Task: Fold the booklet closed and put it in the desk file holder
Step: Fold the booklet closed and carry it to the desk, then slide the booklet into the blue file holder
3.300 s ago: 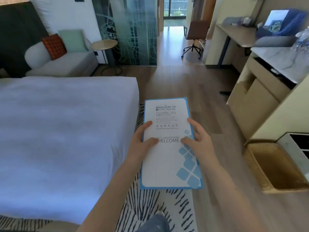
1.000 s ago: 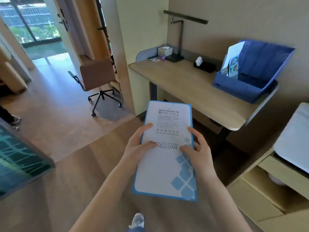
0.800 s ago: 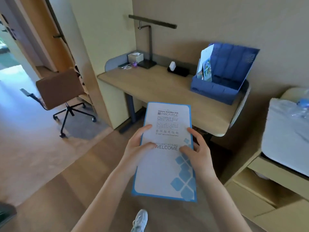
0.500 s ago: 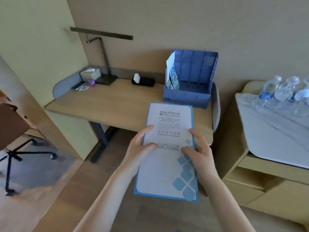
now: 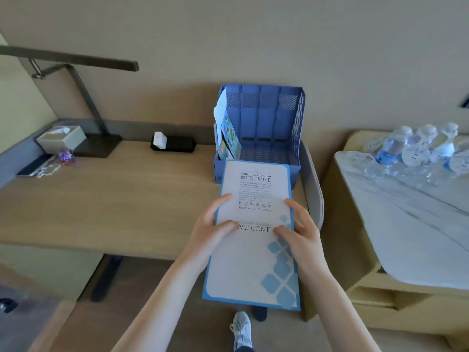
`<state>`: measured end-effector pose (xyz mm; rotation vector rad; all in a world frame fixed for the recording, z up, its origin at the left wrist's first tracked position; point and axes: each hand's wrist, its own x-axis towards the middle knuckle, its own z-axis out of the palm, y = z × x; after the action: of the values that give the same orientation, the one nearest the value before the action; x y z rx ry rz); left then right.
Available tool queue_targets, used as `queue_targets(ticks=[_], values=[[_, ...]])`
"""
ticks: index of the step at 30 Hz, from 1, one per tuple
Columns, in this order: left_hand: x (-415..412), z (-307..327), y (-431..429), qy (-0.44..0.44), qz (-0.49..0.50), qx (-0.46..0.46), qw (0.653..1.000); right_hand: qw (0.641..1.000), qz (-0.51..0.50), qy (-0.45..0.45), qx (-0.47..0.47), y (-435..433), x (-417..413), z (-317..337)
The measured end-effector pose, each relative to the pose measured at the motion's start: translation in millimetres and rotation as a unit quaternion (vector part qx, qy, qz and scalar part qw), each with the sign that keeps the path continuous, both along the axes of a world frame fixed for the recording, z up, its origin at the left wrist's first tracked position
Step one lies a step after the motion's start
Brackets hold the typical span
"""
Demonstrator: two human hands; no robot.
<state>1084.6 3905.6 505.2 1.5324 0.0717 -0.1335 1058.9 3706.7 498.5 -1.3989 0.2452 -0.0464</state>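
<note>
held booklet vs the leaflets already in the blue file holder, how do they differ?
The booklet is held flat in the left hand and right hand, outside the file holder; the leaflets stand tilted in its leftmost slot. The booklet is mostly white with blue edging; the front leaflet is multicoloured. The booklet looks larger. Both are printed paper.

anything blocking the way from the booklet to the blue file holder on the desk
Nothing visible does. The booklet, closed and held in both hands, is right in front of the file holder. Some leaflets stand in its leftmost slot, but the slots to their right look empty.
</note>
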Motion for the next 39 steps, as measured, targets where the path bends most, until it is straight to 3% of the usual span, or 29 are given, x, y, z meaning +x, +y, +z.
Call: queue_targets(ticks=[11, 19, 25, 33, 39], values=[[175, 10, -23, 0.012, 0.000, 0.005, 1.000, 0.999, 0.006, 0.030, 0.010, -26, 176, 10], [227, 0, -21, 0.025, -0.019, -0.004, 0.999, 0.998, -0.006, 0.057, 0.000, -21, 221, 5], [266, 18, -5, 0.034, -0.099, 0.065, 0.992, 0.999, -0.006, 0.040, -0.015, -25, 256, 12], [325, 45, -5, -0.092, -0.094, 0.108, 0.985, 0.983, 0.083, -0.056, -0.154, -42, 344, 32], [361, 40, -28, -0.205, 0.054, 0.166, 0.963, 0.942, 0.116, -0.148, -0.277, -42, 425, 36]])
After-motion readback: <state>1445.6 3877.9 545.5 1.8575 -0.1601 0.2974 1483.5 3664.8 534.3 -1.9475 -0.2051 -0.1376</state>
